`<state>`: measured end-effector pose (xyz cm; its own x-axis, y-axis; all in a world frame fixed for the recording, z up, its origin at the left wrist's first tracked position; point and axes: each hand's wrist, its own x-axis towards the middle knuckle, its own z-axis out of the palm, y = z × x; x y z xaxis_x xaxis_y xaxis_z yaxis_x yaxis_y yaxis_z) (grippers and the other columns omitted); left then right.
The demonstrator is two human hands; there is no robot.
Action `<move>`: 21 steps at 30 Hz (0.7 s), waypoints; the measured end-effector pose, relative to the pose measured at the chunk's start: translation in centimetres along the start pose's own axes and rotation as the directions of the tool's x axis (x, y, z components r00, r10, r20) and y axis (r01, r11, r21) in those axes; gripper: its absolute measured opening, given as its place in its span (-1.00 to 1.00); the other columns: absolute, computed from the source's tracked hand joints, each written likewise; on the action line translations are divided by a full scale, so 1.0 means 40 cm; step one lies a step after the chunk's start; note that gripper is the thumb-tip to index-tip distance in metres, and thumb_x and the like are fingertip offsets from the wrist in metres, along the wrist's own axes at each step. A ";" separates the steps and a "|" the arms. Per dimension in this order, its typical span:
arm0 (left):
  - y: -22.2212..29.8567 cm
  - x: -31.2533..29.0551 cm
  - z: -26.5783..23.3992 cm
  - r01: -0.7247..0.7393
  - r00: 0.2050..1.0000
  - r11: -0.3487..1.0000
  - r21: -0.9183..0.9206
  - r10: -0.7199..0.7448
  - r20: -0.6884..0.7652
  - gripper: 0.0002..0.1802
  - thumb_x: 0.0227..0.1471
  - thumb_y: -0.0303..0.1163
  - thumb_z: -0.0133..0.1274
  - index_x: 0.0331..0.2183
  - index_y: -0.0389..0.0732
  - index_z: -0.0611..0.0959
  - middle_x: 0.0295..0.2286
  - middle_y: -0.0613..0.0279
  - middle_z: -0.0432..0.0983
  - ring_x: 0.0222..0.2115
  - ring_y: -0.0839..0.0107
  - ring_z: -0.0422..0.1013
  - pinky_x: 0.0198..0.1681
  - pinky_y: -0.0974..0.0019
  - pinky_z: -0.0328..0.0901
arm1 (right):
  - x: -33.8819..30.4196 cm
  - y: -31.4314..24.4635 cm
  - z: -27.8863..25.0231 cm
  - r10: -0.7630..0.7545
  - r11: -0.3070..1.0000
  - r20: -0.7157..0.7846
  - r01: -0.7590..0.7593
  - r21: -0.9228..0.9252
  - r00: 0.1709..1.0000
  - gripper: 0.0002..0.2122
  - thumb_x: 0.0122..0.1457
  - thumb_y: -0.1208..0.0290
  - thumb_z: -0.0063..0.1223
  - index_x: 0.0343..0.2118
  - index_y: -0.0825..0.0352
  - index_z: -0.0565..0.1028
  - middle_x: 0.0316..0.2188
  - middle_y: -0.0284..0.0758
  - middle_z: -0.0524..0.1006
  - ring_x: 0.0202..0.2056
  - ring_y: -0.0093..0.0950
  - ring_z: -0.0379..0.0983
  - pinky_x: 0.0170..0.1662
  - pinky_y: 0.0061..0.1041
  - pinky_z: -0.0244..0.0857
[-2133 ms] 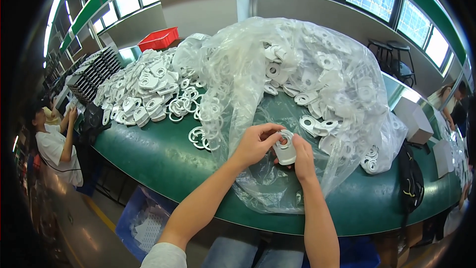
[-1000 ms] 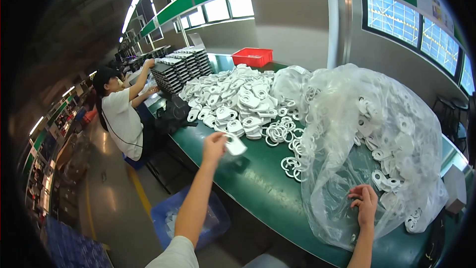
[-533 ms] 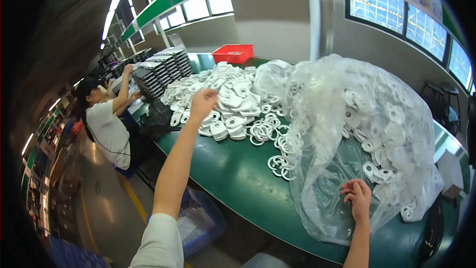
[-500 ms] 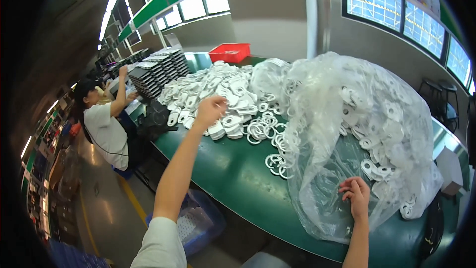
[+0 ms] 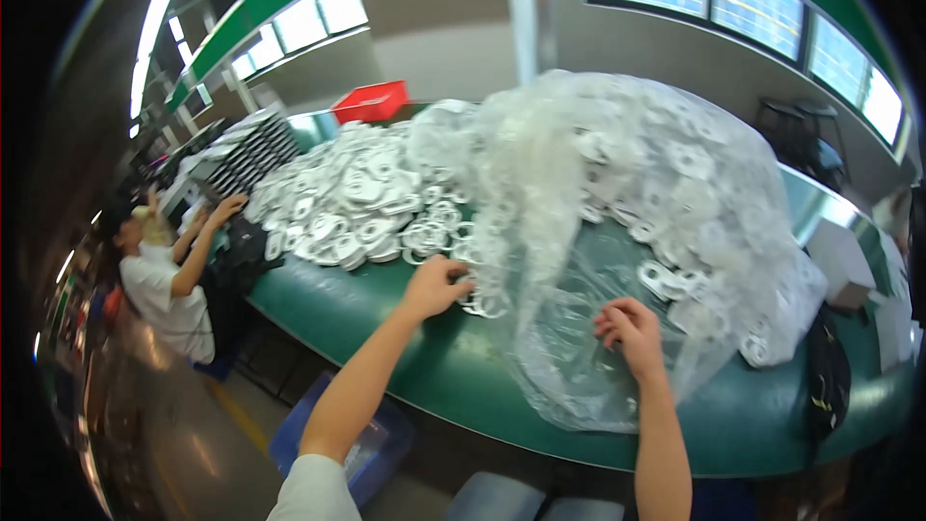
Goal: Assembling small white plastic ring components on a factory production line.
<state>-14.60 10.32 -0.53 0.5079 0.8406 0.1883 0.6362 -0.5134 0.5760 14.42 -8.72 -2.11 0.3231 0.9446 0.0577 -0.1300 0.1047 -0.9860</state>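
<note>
On the green table, a heap of flat white plastic parts with round holes [image 5: 352,188] spreads across the left. Thin white rings [image 5: 431,232] trail along its right edge. My left hand [image 5: 434,287] is at the near end of those rings, beside the bag's edge; its bent fingers and thumb are apart, and nothing shows between them. A large clear plastic bag [image 5: 540,347] lies open toward me, with more white parts [image 5: 675,280] in it. Over the bag's near film hovers my right hand [image 5: 632,336], its fingers loosely bent and apart, with nothing visible held.
A red bin [image 5: 371,102] stands at the back, near stacked dark trays [image 5: 246,154]. At left, a co-worker [image 5: 169,289] reaches toward the stack. White boxes [image 5: 839,263] and a black pouch [image 5: 825,371] lie at right. A blue crate [image 5: 381,444] sits below the table edge.
My left hand has moved from above the heap, right and nearer, to the rings by the bag. My right hand stays over the bag, fingers more bent. The whole view has shifted.
</note>
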 end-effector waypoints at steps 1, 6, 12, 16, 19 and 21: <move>-0.002 0.004 0.001 0.020 0.999 0.998 0.056 -0.022 0.026 -0.67 -0.26 -0.22 0.20 -0.41 -0.24 0.64 -0.53 0.02 0.46 -0.43 0.13 0.42 -0.33 0.17 0.29 | 0.001 0.003 0.013 -0.013 1.000 -0.005 0.013 -0.011 1.000 -0.86 0.18 0.46 -0.09 -0.34 0.43 0.44 -0.50 -0.24 0.52 -0.53 -0.56 0.45 -0.56 -0.67 0.28; 0.018 0.006 -0.028 0.073 0.993 0.995 0.068 -0.066 -0.102 -0.80 -0.25 -0.37 0.19 -0.44 -0.21 0.66 -0.51 0.11 0.55 -0.46 0.23 0.49 -0.35 0.27 0.35 | -0.009 -0.001 0.031 -0.433 0.849 -0.265 0.291 -0.441 0.862 -0.96 0.06 0.58 0.01 -0.43 0.41 0.48 -0.56 -0.34 0.52 -0.57 -0.64 0.40 -0.53 -0.66 0.25; 0.108 0.027 -0.075 -0.027 0.994 0.974 0.226 0.051 -0.098 -0.85 -0.25 -0.40 0.19 -0.51 -0.22 0.63 -0.57 0.10 0.53 -0.52 0.18 0.46 -0.44 0.22 0.31 | -0.028 -0.042 -0.029 -0.648 0.708 -0.469 0.249 -0.661 0.600 -0.93 -0.01 0.60 0.03 -0.42 0.36 0.49 -0.53 -0.30 0.49 -0.55 -0.52 0.37 -0.47 -0.59 0.24; 0.086 0.026 -0.064 -0.160 0.987 0.939 0.305 0.157 0.036 -0.82 -0.22 -0.50 0.14 -0.42 -0.26 0.60 -0.53 0.08 0.51 -0.57 0.23 0.45 -0.48 0.27 0.30 | -0.050 -0.091 -0.039 -0.682 0.712 -0.504 0.319 -0.626 0.530 -0.90 -0.06 0.64 0.02 -0.45 0.35 0.48 -0.52 -0.26 0.48 -0.50 -0.38 0.41 -0.46 -0.47 0.25; 0.186 0.000 -0.067 -0.070 0.910 0.988 0.139 0.120 -0.396 -0.80 -0.19 -0.58 0.08 -0.37 -0.29 0.58 -0.52 0.11 0.48 -0.58 0.31 0.43 -0.52 0.33 0.28 | -0.089 -0.115 -0.147 -0.675 0.705 -0.563 0.192 -0.683 0.476 -0.87 -0.09 0.66 -0.05 -0.45 0.37 0.49 -0.50 -0.24 0.49 -0.46 -0.33 0.41 -0.37 -0.42 0.28; 0.310 -0.013 -0.052 -0.205 0.883 0.978 -0.031 0.171 -0.438 -0.81 -0.15 -0.63 0.04 -0.36 -0.30 0.58 -0.51 0.17 0.47 -0.53 0.42 0.41 -0.51 0.42 0.28 | -0.118 -0.121 -0.248 -0.682 0.601 -0.519 -0.010 -0.799 0.516 -0.85 -0.11 0.66 -0.07 -0.43 0.39 0.49 -0.43 -0.22 0.50 -0.35 -0.28 0.41 -0.24 -0.37 0.28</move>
<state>-8.20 3.87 8.15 0.3031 0.7296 0.6130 0.4998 -0.6694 0.5496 22.83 -16.77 0.85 0.7417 0.2542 0.6207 0.6680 -0.1951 -0.7182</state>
